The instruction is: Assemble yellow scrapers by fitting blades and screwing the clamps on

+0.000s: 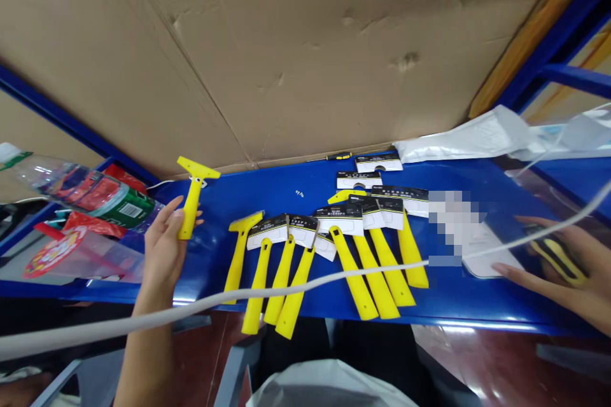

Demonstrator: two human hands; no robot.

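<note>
My left hand (165, 235) grips a yellow scraper (191, 203) by its handle, head up, above the left side of the blue table. My right hand (568, 273), at the right edge, holds a tool with a black-and-yellow handle (558, 257); its working end is hidden. The fingertips of that hand reach the edge of a white phone (491, 251), part of which is blurred out. Between the hands lie several yellow scrapers, many with black-and-white header cards (341, 219) at their heads. One scraper without a card (240, 261) lies leftmost.
Loose header cards (379, 163), a small yellow-and-black tool (338, 156) and a white plastic bag (463, 137) lie along the back, against a cardboard wall (296, 44). A bottle (86, 187) and a plastic cup (90, 254) stand left. A white cable (286, 289) crosses the view.
</note>
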